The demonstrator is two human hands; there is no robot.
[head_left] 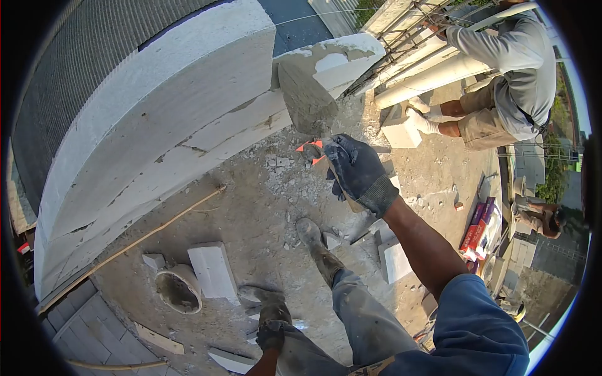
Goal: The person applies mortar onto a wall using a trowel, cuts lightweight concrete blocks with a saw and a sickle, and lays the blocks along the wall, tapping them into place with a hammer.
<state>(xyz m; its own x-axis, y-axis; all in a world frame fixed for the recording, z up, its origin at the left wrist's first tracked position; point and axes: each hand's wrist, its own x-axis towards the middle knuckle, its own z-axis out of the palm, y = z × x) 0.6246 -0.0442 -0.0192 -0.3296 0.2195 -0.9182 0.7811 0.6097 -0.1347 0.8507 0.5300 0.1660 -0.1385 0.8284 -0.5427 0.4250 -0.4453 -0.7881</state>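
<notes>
My right hand [359, 172], in a dark glove, is wrapped round the handle of a trowel [306, 100]. The trowel's blade is coated in grey mortar and points up and away, in front of the junction of the white block wall [182, 106]. Low in the view, my left hand [270, 336], also gloved, rests by my knee with its fingers curled; whether it holds anything is hidden. Loose white blocks [213, 269] and a round bucket [179, 289] are on the floor left of my boots.
A co-worker [514, 69] stands at upper right beside metal rebar and a pale pipe [433, 80]. Another person [539, 219] is farther right. A long bamboo stick [135, 245] lies along the wall's base. Red and white bags [480, 230] lie at right.
</notes>
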